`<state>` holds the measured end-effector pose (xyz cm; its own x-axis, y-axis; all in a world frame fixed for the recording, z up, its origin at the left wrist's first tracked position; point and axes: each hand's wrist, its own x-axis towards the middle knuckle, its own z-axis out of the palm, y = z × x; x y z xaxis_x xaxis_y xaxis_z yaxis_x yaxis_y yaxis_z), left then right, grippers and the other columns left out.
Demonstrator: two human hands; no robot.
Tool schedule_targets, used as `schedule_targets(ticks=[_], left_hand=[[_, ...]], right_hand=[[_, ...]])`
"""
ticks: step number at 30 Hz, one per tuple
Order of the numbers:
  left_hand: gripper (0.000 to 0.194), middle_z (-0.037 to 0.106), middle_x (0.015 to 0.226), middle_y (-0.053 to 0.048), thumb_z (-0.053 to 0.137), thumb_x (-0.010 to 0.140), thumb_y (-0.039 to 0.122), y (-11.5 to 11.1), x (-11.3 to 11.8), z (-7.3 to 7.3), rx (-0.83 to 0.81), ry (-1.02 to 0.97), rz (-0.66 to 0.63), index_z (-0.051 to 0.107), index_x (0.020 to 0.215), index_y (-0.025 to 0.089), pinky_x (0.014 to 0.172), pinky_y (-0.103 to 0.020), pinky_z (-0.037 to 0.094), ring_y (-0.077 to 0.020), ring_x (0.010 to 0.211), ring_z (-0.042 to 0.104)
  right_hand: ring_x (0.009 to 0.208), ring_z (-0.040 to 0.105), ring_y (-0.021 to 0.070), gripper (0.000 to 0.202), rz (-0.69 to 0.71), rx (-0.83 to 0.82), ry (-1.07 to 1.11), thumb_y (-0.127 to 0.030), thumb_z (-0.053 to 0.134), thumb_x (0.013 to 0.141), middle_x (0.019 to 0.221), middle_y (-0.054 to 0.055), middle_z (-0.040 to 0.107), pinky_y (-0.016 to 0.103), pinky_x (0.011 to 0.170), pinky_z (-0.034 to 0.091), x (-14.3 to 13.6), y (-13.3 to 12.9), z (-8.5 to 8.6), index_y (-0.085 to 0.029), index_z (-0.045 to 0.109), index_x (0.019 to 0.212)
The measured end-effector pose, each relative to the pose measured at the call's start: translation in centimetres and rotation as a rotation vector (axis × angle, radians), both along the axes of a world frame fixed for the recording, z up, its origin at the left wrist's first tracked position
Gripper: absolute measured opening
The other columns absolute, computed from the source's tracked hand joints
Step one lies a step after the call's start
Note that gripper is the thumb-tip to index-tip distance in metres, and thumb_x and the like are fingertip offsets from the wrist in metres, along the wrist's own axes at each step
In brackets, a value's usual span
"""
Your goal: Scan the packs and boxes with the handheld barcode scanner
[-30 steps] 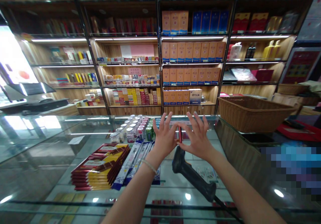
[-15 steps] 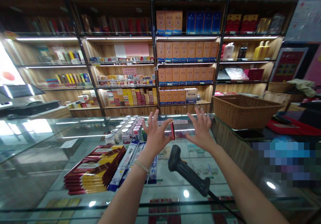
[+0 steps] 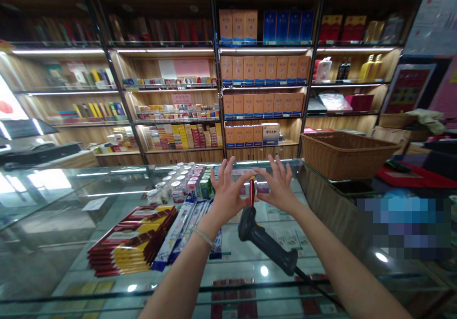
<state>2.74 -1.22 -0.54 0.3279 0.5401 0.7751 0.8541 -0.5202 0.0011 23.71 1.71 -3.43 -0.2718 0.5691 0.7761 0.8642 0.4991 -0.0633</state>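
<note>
My left hand (image 3: 230, 193) pinches a thin red packet (image 3: 252, 191), seen nearly edge-on, between thumb and forefinger, with its other fingers raised. From the other side, my right hand (image 3: 280, 188) has thumb and forefinger at the packet's right edge, seemingly gripping it too; its remaining fingers are spread. Just below the packet, a dark grey barcode scanner (image 3: 266, 243) lies on the glass counter, its cable trailing toward me. Left of my left forearm are a fanned stack of red and yellow chocolate bars (image 3: 132, 240) and several long blue-and-white packets (image 3: 183, 231).
Clear jars with white lids (image 3: 176, 188) and small green and pink containers (image 3: 206, 185) stand beyond my left hand. A wicker basket (image 3: 348, 154) sits on the right-hand counter. Shelves of orange boxes (image 3: 264, 69) line the back wall. The counter's glass top (image 3: 243, 262) spans the foreground.
My right hand has moved left to meet the packet, while my left hand has carried it slightly right. The hands are now almost together. The view has shifted a little; the scanner stays put.
</note>
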Motion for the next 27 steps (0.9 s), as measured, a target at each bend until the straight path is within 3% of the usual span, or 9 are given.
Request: schedule_targets(ticks=[5,18,23,27], left_hand=[[0.061,0.02,0.171,-0.013,0.079,0.077,0.057,0.0,-0.1,0.0,0.013,-0.002,-0.001,0.065,0.134,0.039,0.123,-0.068,0.001,-0.0421,0.158,0.014],[0.072,0.01,0.172,-0.018,0.08,0.074,0.062,0.7,-1.1,-0.1,-0.105,-0.006,0.029,0.063,0.137,0.031,0.121,-0.072,0.002,-0.0441,0.158,0.009],[0.101,0.02,0.169,-0.022,0.086,0.065,0.064,1.3,-1.4,-0.2,-0.071,-0.073,0.096,0.047,0.151,0.027,0.122,-0.069,0.005,-0.0437,0.157,0.018],[0.114,0.029,0.166,-0.025,0.084,0.062,0.071,1.5,-1.9,0.0,0.044,-0.054,0.161,0.04,0.156,0.021,0.125,-0.064,-0.001,-0.0433,0.155,0.024]], right_hand=[[0.158,0.014,0.039,0.061,-0.011,0.024,0.007,-0.043,0.077,0.081,0.173,0.013,0.012,0.071,0.12,0.013,0.0,-0.2,0.2,-0.032,0.058,0.138],[0.157,0.013,0.0388,0.062,-0.012,0.08,-0.019,-0.051,0.077,0.08,0.173,0.013,0.01,0.069,0.122,0.008,0.6,-0.5,0.7,-0.027,0.06,0.135],[0.157,0.014,0.0389,0.061,-0.044,0.104,-0.037,-0.05,0.079,0.079,0.172,0.016,0.014,0.068,0.122,0.008,0.8,-0.5,0.9,-0.024,0.061,0.131],[0.157,0.016,0.0392,0.059,-0.091,0.136,-0.076,-0.048,0.08,0.077,0.171,0.018,0.017,0.068,0.122,0.006,1.2,-0.3,0.9,-0.021,0.063,0.127]])
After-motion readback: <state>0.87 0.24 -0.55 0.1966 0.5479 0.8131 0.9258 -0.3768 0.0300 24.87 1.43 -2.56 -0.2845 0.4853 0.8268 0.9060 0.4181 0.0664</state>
